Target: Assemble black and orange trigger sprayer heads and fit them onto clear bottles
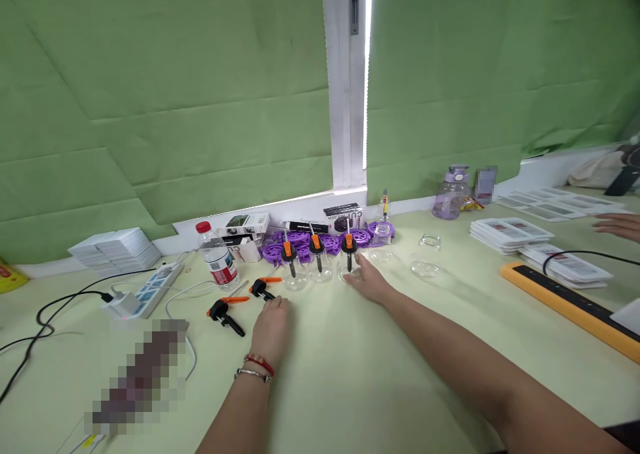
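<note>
My right hand (371,281) has its fingers round the side of a small clear glass bottle (345,272) with a black-and-orange sprayer top. Two similar bottles stand to its left, a middle glass bottle (320,272) and a left glass bottle (294,279), both with such tops. My left hand (273,321) rests on the table with its fingers curled at the black handle of a loose sprayer top (261,289). Another loose sprayer top (225,314) lies further left. Two clear glass pieces, a near one (425,267) and one further back (383,233), are to the right.
Purple wheel-like parts (327,243) and boxes (247,224) line the back. A water bottle (220,261) and power strip (160,287) are left. Card stacks (510,234), an orange-and-black bar (565,307) and a purple bottle (450,197) are right. Another person's hand (620,225) shows at the right edge.
</note>
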Tool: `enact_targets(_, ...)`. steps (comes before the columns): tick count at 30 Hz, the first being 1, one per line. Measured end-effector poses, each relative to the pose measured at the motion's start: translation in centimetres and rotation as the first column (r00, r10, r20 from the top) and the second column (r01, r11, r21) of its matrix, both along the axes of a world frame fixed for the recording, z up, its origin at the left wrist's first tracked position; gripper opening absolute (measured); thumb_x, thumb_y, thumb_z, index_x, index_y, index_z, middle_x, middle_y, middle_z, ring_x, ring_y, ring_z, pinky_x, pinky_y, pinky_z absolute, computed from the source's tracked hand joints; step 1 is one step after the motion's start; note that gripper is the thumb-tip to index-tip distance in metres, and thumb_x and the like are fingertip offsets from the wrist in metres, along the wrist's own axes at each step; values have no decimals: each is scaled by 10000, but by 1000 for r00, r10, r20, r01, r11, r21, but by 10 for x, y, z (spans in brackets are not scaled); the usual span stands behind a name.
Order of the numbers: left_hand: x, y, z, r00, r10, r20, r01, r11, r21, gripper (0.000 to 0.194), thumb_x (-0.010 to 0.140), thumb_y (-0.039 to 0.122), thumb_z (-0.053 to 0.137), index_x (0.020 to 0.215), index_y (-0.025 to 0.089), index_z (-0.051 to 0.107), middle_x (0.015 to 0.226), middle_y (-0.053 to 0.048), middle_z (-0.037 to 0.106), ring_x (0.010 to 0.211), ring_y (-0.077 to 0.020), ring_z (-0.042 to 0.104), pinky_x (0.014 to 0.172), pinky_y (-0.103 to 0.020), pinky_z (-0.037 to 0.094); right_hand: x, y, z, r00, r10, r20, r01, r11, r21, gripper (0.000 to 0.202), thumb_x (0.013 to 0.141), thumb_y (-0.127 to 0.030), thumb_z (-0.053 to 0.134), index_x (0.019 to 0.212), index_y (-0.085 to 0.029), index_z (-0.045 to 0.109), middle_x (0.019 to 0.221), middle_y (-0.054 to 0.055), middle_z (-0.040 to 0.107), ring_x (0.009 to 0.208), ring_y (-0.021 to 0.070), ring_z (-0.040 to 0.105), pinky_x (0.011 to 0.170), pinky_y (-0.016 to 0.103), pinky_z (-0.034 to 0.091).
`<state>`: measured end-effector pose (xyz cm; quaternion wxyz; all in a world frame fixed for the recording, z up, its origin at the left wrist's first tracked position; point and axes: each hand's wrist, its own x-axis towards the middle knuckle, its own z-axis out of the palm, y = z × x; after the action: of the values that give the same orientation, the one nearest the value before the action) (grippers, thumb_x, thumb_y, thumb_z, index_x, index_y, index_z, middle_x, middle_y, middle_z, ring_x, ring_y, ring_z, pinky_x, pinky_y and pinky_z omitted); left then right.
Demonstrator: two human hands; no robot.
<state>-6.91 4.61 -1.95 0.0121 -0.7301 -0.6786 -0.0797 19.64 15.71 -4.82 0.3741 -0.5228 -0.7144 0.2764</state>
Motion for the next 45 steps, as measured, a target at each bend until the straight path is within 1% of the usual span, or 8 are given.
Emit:
enact_targets(6,22,-13,14,995,-90,-43,89,996,-25,285,803,63,389,941,153,621,811,-111,653,868,-250,575,737,-334,411,-1,27,-8,999,-24,33,24,1000,1,833,770,-518,551,1428,-128,223,1481,156,260,1372,289,217,1117,436,199)
enact_targets(12,-7,11,10,994,106,-15,-100,968,228,376,849,169,406,1192,114,549,1335,-161,467,1238,-291,390,1008,-422,298,-2,23,-12,983,-177,52,169,976,135,630,792,-488,539,1304,-143,417,1313,164,475,1258,307,398,1023,461,333)
enact_targets(16,-24,23,1,962,274,10,-272,948,166,414,864,180,372,1250,143,517,1436,-155,332,1290,-315,327,998,-465,306,14,22,-1,901,-429,-55,417,828,375,468,792,-508,535,1076,-135,523,1066,152,568,1044,289,509,920,446,407)
enact_targets(19,-24,21,3,959,282,-2,-277,945,171,370,849,195,402,1173,175,580,1348,-140,429,1211,-306,412,945,-445,349,32,35,6,815,-570,-106,560,726,398,653,706,-474,642,1185,-88,424,1157,198,505,1120,316,445,961,454,366)
enact_targets(27,-23,11,20,924,378,65,-383,909,166,283,830,341,436,839,159,652,888,-113,602,928,-286,560,809,-401,395,53,55,-4,827,-554,101,559,829,-28,1005,582,-454,717,1372,-75,225,1380,232,376,1250,340,390,1005,415,356)
enact_targets(34,-33,14,11,863,446,237,-476,875,86,463,793,401,495,1141,97,504,1160,-189,553,1071,-309,525,801,-349,422,48,38,-2,805,-588,83,591,806,-28,795,615,-399,682,1276,-73,385,1274,231,465,1180,328,462,976,382,383)
enact_targets(39,-37,17,5,870,436,230,-422,900,-111,328,798,445,458,888,145,558,937,-166,637,885,-313,606,681,-359,434,41,15,5,791,-594,-147,602,799,9,779,596,-494,672,1232,-151,381,1222,164,484,1117,295,490,947,399,402)
enact_targets(45,-26,12,8,750,411,518,-467,884,-24,327,755,408,541,933,137,496,753,-122,628,741,-279,631,605,-342,446,35,-31,30,816,-481,-322,529,845,78,789,597,-458,702,1240,-217,313,1283,121,451,1203,288,441,979,409,382)
